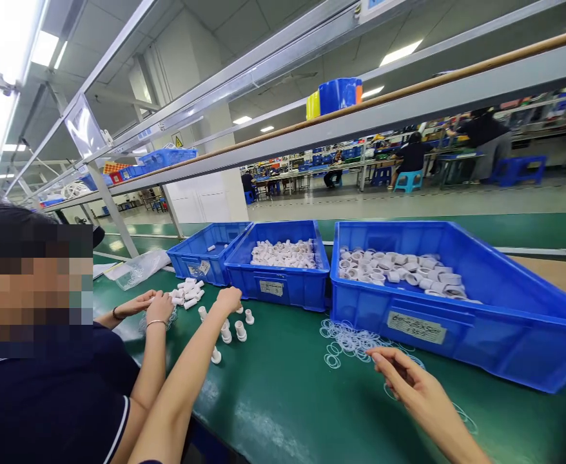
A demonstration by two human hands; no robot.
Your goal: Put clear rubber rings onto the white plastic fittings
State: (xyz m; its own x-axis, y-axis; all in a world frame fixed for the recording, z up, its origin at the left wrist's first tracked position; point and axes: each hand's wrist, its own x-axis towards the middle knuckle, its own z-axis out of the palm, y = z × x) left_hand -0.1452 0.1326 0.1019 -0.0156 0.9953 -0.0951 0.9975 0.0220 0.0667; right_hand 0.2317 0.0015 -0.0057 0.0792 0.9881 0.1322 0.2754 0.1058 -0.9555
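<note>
My left hand reaches in among white plastic parts standing upright on the green table. Its fingers are closed, and what they hold is hidden. Over the right end of a loose pile of thin clear rings, my right hand has thumb and fingertips pinched together. Anything between those fingertips is too small to tell. A few more rings lie beneath and beside this hand.
Blue bins line the table's back, holding white parts. At left a person's hands work beside a pile of white tubes and a plastic bag. A metal shelf rail crosses above.
</note>
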